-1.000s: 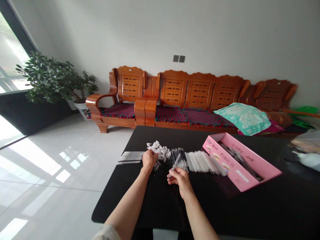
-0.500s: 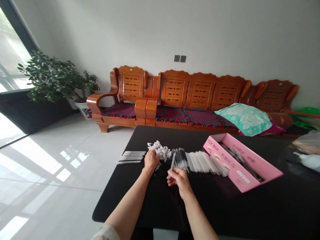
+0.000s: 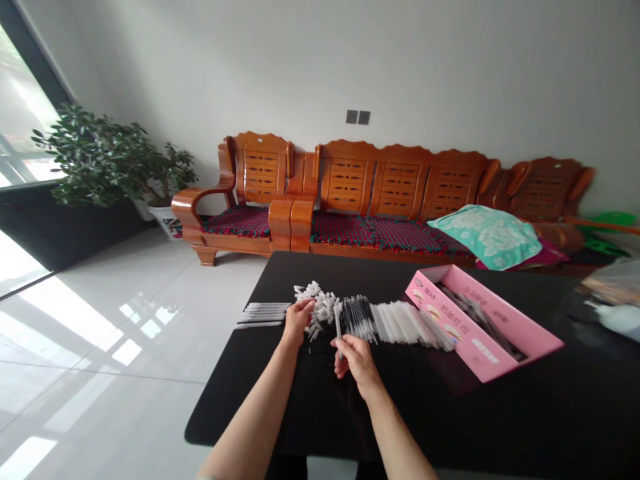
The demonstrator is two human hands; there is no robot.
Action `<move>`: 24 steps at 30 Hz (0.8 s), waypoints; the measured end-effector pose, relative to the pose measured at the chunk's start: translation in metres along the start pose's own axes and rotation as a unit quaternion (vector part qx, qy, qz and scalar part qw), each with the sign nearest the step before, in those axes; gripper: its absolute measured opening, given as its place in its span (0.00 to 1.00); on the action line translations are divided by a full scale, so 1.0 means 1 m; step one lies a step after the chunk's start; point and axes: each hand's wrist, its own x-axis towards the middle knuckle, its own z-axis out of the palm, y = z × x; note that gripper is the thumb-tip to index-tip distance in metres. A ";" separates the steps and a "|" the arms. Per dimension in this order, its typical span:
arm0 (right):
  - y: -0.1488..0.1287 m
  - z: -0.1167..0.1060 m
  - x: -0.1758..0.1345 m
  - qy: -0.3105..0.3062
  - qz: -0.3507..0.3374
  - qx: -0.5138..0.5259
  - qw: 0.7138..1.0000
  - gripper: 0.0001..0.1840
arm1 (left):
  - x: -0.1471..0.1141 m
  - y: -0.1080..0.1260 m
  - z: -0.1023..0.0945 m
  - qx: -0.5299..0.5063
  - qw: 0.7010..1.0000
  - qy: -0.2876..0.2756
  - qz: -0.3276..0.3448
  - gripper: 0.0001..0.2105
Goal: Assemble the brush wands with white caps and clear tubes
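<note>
My right hand [image 3: 356, 357] grips a slim pale pen barrel [image 3: 338, 319] between thumb and fingers, its upper end pointing up and away. To its left, my left hand [image 3: 297, 321] is closed in a pinch at the edge of a heap of short white caps [image 3: 325, 305]; what its fingertips hold is too small to make out. Small black pieces [image 3: 327, 333] lie between the hands. Just past the right hand sits a row of thin dark refills with pale ends [image 3: 358, 316], then a row of translucent white tubes [image 3: 400, 323]. Several white pens [image 3: 263, 312] lie left of my left hand.
A pink open box [image 3: 480, 327] with dark strip-like items stands on the black table [image 3: 415, 413], right of the tubes. Plastic bags [image 3: 617, 293] lie at the far right. A wooden sofa [image 3: 350, 177] stands behind the table, a potted plant [image 3: 115, 160] at the left.
My left hand has drawn slightly up and left, its fingertips lifting off the caps. In my right hand the pen barrel has swung from leaning right to nearly upright.
</note>
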 end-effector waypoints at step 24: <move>-0.013 0.014 0.001 0.039 -0.152 -0.274 0.949 0.23 | -0.025 -0.001 0.011 -0.256 0.965 0.013 -0.058 0.16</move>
